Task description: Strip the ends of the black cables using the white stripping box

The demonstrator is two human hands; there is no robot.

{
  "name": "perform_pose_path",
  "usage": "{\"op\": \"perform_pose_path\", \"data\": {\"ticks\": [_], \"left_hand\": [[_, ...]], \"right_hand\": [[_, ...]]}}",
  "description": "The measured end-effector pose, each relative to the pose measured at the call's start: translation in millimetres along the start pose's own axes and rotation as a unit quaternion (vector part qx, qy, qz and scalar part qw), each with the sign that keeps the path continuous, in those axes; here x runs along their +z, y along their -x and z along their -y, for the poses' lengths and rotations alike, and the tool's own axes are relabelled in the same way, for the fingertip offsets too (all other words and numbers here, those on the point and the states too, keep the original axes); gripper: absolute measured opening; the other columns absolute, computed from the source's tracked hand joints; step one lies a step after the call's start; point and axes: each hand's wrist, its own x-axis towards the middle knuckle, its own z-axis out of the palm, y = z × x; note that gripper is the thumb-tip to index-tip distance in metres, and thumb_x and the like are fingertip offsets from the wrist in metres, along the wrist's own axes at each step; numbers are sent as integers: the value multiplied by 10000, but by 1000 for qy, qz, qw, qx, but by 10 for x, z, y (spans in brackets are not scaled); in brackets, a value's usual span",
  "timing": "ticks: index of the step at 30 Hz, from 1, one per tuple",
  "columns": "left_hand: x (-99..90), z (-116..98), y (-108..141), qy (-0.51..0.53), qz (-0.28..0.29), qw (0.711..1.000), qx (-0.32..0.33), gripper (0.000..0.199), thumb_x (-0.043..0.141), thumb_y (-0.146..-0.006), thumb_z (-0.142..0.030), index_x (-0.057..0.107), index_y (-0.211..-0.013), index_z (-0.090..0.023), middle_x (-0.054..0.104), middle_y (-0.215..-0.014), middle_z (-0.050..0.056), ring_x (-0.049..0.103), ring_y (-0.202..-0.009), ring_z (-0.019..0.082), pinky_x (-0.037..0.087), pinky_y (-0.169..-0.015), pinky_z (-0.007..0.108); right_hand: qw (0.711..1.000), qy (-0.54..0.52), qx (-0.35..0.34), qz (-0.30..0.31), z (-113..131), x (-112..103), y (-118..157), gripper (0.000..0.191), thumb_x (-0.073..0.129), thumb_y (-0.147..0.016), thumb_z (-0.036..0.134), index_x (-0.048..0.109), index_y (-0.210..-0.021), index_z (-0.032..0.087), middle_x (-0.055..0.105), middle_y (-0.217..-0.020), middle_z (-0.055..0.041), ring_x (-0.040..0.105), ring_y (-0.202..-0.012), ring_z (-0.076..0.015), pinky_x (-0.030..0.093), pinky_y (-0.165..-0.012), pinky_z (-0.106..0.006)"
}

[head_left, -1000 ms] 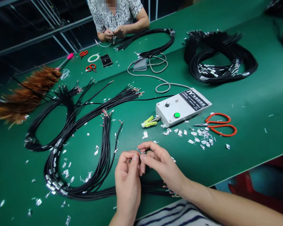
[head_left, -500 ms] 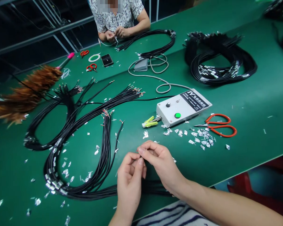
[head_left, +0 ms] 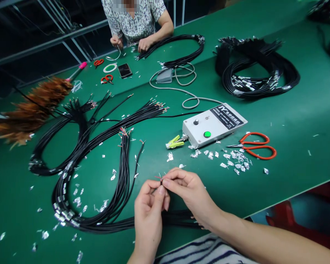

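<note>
The stripped end of a black cable (head_left: 161, 182), with thin red and pale wires fanning out, points up between my two hands. My left hand (head_left: 149, 211) pinches the cable just below those wires, thumb against forefinger. From the right, the thumb and forefinger of my right hand (head_left: 188, 189) close on the same cable end; the exact strand under them is hidden. A bundle of black cables (head_left: 110, 225) runs beneath both hands. Beyond them lies a white control box (head_left: 214, 124) with a green button and a yellow clip (head_left: 176, 142) at its front end.
Orange-handled scissors (head_left: 255, 146) lie right of the box, near foil scraps (head_left: 238, 159). Coiled black cables (head_left: 260, 69) are at back right. A feather duster (head_left: 33, 106) rests at left. Across the table, a co-worker (head_left: 137, 25) handles cables beside a phone (head_left: 125, 70).
My hands have shifted slightly left, and the cable's red and pale wires now show above my fingertips. The co-worker's hands have moved apart, one resting on the cable bundle.
</note>
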Motion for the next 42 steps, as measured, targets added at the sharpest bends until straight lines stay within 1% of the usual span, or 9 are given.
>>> {"op": "perform_pose_path", "data": {"ticks": [4, 10, 12, 15, 21, 27, 31, 37, 42], "left_hand": [[9, -26, -2, 22, -12, 1000, -3, 336, 770, -767, -445, 595, -740, -159, 528, -607, -45, 429, -506, 60, 339, -504, 191], [-12, -19, 6, 12, 1, 1000, -2, 332, 741, -794, -459, 603, -753, -161, 473, -529, -62, 405, -495, 66, 320, -499, 187], [-21, -9, 13, 4, 6, 1000, -2, 335, 727, -806, -466, 601, -753, -160, 474, -533, -58, 393, -498, 69, 312, -499, 191], [-18, -16, 24, 7, 1, 1000, -7, 338, 739, -796, -458, 590, -738, -161, 465, -541, -57, 389, -506, 72, 310, -503, 198], [2, -69, 23, 40, 3, 999, -33, 348, 792, -740, -440, 607, -700, -148, 475, -538, -52, 385, -472, 60, 290, -480, 197], [2, -75, 16, 36, 20, 999, -30, 341, 776, -758, -434, 621, -689, -139, 515, -544, -35, 393, -459, 56, 301, -474, 198], [-3, -50, 24, 19, 15, 1000, -17, 333, 761, -776, -438, 611, -710, -148, 505, -526, -44, 409, -465, 63, 305, -480, 197], [1, -27, 25, -3, 3, 1000, -5, 347, 752, -779, -462, 595, -720, -157, 478, -511, -56, 409, -470, 71, 307, -486, 202], [-25, 23, 26, -20, 10, 1000, -4, 335, 720, -811, -461, 593, -739, -160, 493, -512, -50, 421, -477, 77, 311, -491, 203]], "right_hand": [[1000, 26, 10, -15, 5, -66, 25, 220, 794, -717, 372, 703, -745, 173, 677, -740, 1, 620, -667, -113, 502, -631, -231], [999, 2, 29, 28, -15, -2, 20, 320, 779, -745, 396, 659, -942, 175, 560, -508, 85, 596, -466, -108, 496, -548, -237], [999, -19, 26, 35, -27, 45, 3, 314, 772, -744, 430, 643, -881, 178, 556, -525, 79, 588, -435, -114, 488, -481, -234], [999, -32, 14, 30, -38, 86, -20, 313, 778, -722, 457, 644, -773, 178, 578, -634, 49, 559, -435, -93, 460, -412, -217], [999, -19, 12, 34, -20, 47, -24, 265, 772, -727, 436, 709, -784, 185, 587, -665, 25, 501, -503, -73, 407, -435, -192], [1000, 10, 26, 1, 7, 24, -36, 220, 783, -700, 369, 719, -736, 161, 593, -626, 28, 407, -485, -51, 331, -446, -191], [1000, 0, 29, -6, 21, 19, -31, 189, 779, -693, 337, 706, -703, 163, 597, -605, 30, 425, -474, -53, 370, -449, -190], [999, -4, -7, 31, 13, -2, -1, 260, 783, -722, 417, 679, -751, 181, 616, -691, 17, 577, -514, -100, 483, -466, -223], [1000, 14, -20, 19, 20, 7, -4, 333, 797, -703, 467, 618, -717, 187, 577, -651, 32, 564, -473, -96, 472, -420, -212]]}}
